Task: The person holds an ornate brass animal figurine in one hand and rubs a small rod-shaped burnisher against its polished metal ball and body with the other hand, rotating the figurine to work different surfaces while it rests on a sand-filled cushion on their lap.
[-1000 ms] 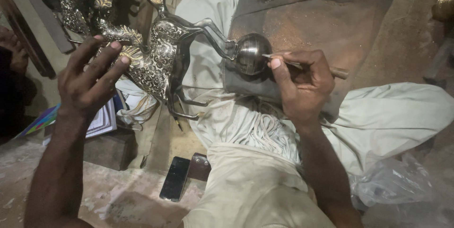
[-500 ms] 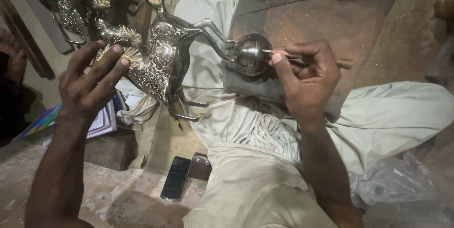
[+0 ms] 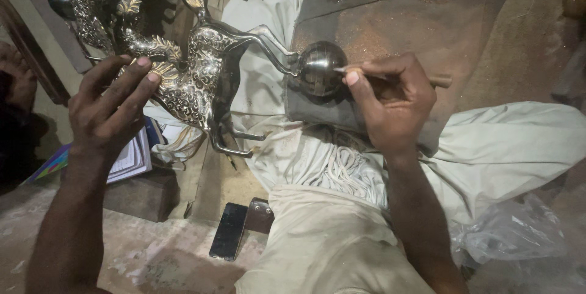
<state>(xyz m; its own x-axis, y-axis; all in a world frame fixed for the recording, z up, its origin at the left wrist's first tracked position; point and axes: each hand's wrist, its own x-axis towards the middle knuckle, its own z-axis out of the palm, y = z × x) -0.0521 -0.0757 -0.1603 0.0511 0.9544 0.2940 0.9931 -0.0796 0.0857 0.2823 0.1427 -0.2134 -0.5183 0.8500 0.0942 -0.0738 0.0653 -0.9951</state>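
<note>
While the left hand (image 3: 113,111) lies against the rump of a metal horse (image 3: 204,77), its fingers spread apart and only loosely curved over the ornate back end, the right hand (image 3: 390,108) pinches a thin tool (image 3: 366,73) between thumb and first fingers, the rest of that hand curled shut around the wooden handle that sticks out toward the right. The tool's long axis runs nearly level, left to right, and its tip points left onto the ball (image 3: 321,68) under the horse's raised forelegs, so the ball lies just to the left of the right fingertips and touches the tool's point; the right hand is by far the nearer one to it. The horse stretches slantwise from the left hand up toward its gilded mane at the top, with the forelegs reaching right to the ball. The ball is smooth, dark and shiny, resting at the left edge of a grey padded block (image 3: 427,38) dusted with fine filings. The body is silvery with dense scrolling patterns. Below, pale cloth (image 3: 317,245) covers the lap, and a dark phone (image 3: 229,231) lies on the dusty floor near a notebook (image 3: 131,160)
</note>
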